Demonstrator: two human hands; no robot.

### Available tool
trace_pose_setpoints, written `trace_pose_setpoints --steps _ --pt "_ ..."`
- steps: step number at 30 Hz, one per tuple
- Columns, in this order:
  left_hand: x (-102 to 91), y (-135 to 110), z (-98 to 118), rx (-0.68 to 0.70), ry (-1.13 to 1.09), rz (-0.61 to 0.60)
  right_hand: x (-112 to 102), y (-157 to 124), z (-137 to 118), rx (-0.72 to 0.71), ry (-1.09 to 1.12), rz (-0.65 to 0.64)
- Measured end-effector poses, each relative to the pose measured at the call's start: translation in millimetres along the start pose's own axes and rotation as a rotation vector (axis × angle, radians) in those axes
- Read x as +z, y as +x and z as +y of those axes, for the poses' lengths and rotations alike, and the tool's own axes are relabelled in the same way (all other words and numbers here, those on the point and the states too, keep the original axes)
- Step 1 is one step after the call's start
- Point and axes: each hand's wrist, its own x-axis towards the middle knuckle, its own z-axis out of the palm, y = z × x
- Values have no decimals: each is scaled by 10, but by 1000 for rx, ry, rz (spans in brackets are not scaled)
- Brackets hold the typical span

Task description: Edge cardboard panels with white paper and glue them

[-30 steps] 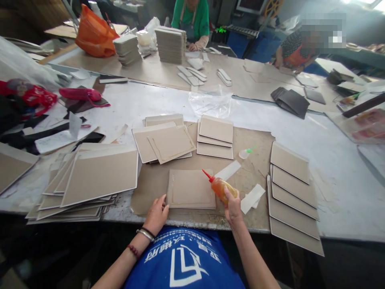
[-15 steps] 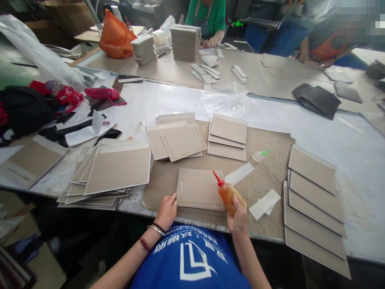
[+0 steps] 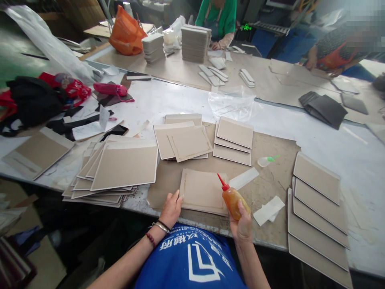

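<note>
A beige cardboard panel lies in front of me near the table edge, with a thin line of glue along its left and bottom sides. My left hand grips its left edge between thumb and fingers. Wrapped around a squeeze bottle of amber glue is my right hand. The bottle's red nozzle points up and left, over the right part of the panel. Just beyond lies another panel with glue lines, on top of other panels.
Stacked panels lie on the left, fanned panels on the right, and three overlapping panels behind. White strips and a small green-tipped bottle are on the right. A person in green sits across the table.
The whole scene has shifted slightly to the right in view. Both hands keep their holds, and the bottle stays almost in place over the panel.
</note>
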Motion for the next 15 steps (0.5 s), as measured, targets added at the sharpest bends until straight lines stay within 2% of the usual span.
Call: trace_pose_setpoints --steps 4,8,11,15 --pt "-44 40 -49 -27 -31 -31 45 -24 -69 117 138 6" --pt "-63 77 -101 21 -59 -4 63 -48 -49 174 179 64" --pt "-47 95 -124 74 -54 29 64 -58 11 189 161 109" --pt "-51 135 -105 70 -65 89 47 -44 70 168 169 78"
